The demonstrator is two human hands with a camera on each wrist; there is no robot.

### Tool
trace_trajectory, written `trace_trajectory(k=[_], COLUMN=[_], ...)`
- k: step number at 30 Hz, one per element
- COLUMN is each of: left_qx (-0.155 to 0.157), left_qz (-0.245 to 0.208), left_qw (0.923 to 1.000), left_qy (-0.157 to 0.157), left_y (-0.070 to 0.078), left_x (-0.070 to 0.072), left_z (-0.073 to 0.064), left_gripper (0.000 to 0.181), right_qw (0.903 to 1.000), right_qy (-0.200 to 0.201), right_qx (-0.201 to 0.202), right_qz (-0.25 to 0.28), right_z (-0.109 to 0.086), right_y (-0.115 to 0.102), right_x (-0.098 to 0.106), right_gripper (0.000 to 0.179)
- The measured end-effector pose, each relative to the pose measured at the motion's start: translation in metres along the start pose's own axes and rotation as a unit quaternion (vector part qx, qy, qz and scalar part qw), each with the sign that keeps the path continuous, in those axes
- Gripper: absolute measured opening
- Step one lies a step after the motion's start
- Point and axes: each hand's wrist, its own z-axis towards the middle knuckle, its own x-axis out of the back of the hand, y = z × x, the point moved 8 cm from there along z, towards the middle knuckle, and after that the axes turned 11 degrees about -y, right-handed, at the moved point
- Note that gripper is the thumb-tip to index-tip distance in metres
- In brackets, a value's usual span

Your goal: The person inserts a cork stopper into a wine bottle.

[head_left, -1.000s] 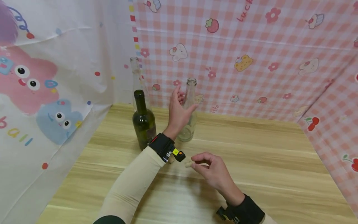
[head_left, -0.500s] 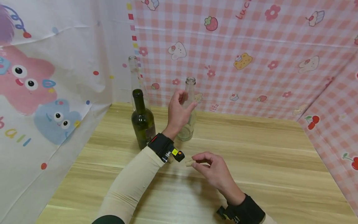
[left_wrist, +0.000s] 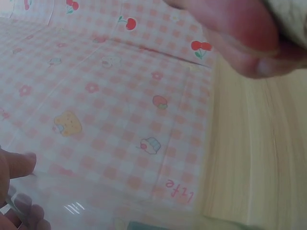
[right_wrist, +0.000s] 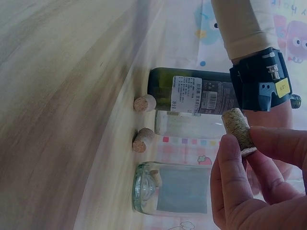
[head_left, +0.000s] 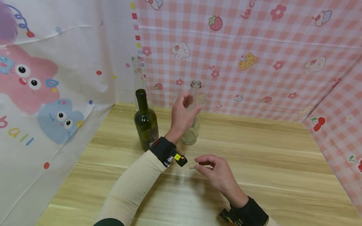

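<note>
A person works with both bare hands above a pale, wood-grained worktop (head_left: pixel 263 163). The right hand (head_left: pixel 219 174) pinches a short held cork (head_left: pixel 192 165) between thumb and fingertips; the cork lies sideways in the grip, one end jutting out to the left, and is held up in the air, apart from every bottle. The left hand (head_left: pixel 182 115) reaches farther forward, its thumb and fingers wrapped around the neck of a clear glass bottle (head_left: pixel 192 131) with an uncorked mouth. This bottle carries a grey-blue label (right_wrist: pixel 182 189), and a small cork-coloured piece (right_wrist: pixel 155 178) shows through the glass near its base, though whether it sits inside or behind cannot be told. To the left of that hand stands a dark green bottle (head_left: pixel 146 124), upright, with a white printed label (right_wrist: pixel 187 94) low on its side. A second clear bottle (head_left: pixel 138 72), taller in the view, stands just behind the green one. The right wrist camera shows two loose corks (right_wrist: pixel 143 140) on the worktop, near the bases of the bottles. Each wrist wears a black band (head_left: pixel 164 150) with a small camera, and a cream sleeve (head_left: pixel 130 185) covers the left forearm. Behind hangs a pink gingham cloth (head_left: pixel 254 40) printed with strawberries, flowers and cupcakes; at left is a white cloth (head_left: pixel 85 47) with cartoon characters.
</note>
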Motion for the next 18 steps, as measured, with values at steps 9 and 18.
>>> trace_trajectory(k=[9, 18], left_qx=[-0.011, -0.012], left_qz=[0.007, 0.007], left_qw=[0.9997, 0.9991], left_qy=[-0.022, -0.041], left_y=[0.006, 0.011], left_x=[-0.004, -0.009], left_z=[-0.013, -0.023], left_gripper=[0.048, 0.042], right_qw=[0.9999, 0.9996], right_qy=[-0.003, -0.008], right_qx=[0.007, -0.003], right_qz=[-0.009, -0.026], right_z=[-0.001, -0.001], right_y=[0.000, 0.004], right_x=[-0.001, 0.001], right_gripper=[0.021, 0.019])
